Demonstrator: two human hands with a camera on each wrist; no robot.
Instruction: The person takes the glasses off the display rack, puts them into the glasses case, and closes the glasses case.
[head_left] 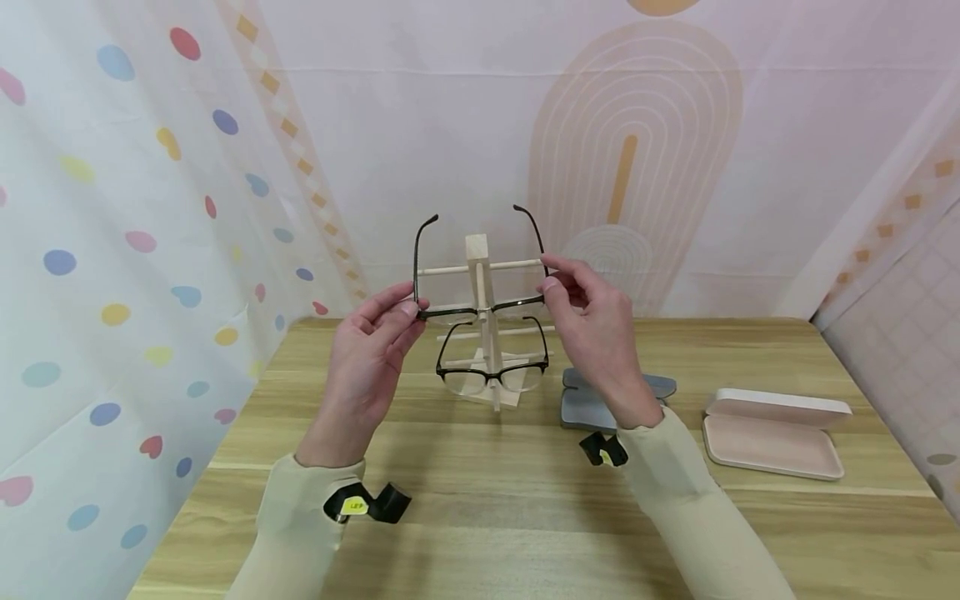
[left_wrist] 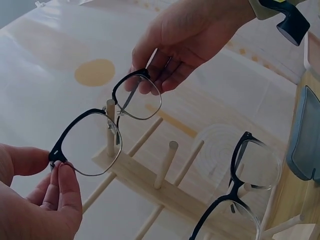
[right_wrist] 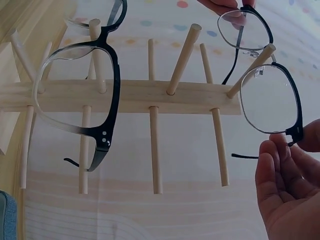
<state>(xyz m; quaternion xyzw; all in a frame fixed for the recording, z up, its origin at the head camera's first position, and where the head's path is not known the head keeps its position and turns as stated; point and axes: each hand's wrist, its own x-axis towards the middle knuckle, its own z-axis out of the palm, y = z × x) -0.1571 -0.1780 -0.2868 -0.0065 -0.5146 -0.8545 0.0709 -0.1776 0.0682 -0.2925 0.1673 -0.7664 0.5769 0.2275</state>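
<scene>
Both of my hands hold a pair of black half-rim eyeglasses [head_left: 448, 313] at the top of a wooden display stand [head_left: 477, 248]. My left hand [head_left: 363, 358] pinches the left hinge corner between thumb and fingers. At the opposite corner, my right hand [head_left: 596, 325] grips the frame where the temple begins. The temples are unfolded and point away from me. In the left wrist view the bridge of these glasses [left_wrist: 82, 116] is right at the top peg [left_wrist: 110, 125]. Lower on the stand hangs a second pair of glasses [head_left: 492, 377], dark above and clear below.
Right of the stand, a grey-blue glasses case [head_left: 588, 408] lies partly behind my right forearm. Farther right sits an open glasses case [head_left: 772, 447] with a pink inside. The wooden table [head_left: 480, 508] meets a patterned curtain [head_left: 420, 125] behind the stand.
</scene>
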